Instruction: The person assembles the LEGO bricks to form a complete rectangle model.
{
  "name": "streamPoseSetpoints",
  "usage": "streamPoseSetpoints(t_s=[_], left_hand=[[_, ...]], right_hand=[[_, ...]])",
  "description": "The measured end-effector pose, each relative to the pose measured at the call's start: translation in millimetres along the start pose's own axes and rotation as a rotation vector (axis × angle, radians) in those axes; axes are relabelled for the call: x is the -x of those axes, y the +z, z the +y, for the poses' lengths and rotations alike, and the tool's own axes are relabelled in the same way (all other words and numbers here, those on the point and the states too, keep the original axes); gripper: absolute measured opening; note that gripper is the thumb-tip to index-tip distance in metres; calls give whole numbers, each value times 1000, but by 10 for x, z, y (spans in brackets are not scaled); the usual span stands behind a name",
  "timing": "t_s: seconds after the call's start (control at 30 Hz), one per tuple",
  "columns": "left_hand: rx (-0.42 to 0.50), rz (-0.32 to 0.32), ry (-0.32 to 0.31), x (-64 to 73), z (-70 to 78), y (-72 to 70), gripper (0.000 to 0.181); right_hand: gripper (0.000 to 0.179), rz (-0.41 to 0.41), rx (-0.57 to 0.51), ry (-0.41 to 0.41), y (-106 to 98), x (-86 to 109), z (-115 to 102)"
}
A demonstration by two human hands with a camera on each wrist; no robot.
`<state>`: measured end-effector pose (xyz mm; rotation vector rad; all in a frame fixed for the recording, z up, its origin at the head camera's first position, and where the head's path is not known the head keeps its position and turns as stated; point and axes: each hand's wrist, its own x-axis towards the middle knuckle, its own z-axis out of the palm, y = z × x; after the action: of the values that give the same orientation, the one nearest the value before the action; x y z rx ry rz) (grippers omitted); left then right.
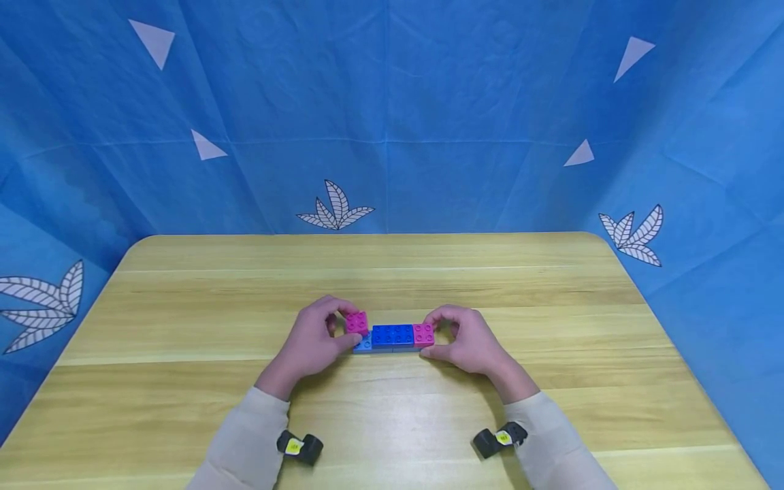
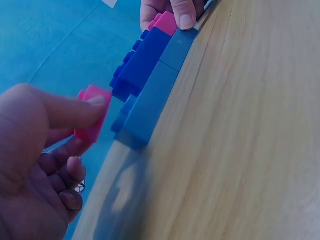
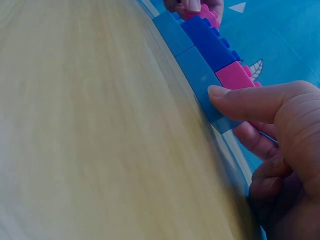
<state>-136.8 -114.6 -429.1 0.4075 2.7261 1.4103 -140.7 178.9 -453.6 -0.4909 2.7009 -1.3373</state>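
A low wall of toy building blocks lies on the table. Its bottom row is two light blue blocks (image 2: 147, 107) end to end. A dark blue block (image 1: 393, 335) sits on top of them, with a pink block (image 1: 423, 334) beside it at the right end. My left hand (image 1: 312, 338) pinches a second small pink block (image 1: 357, 322) between thumb and fingers, tilted and close over the bare studs at the row's left end. At the opposite end, my right hand (image 1: 467, 341) grips the wall, its thumb on the light blue side.
The blocks stand mid-table on a light wooden tabletop (image 1: 392, 272). Behind it hangs a blue cloth (image 1: 392, 102) with white triangles and leaf prints. Each sleeved forearm carries a small black camera (image 1: 300, 447) at the wrist.
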Motion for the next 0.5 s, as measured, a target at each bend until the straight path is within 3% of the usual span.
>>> streamPoseSetpoints(t_s=[0.5], left_hand=[[-6,-53,-5,24,16,27,34]], right_hand=[[39,3,10,7,9,-5,11]])
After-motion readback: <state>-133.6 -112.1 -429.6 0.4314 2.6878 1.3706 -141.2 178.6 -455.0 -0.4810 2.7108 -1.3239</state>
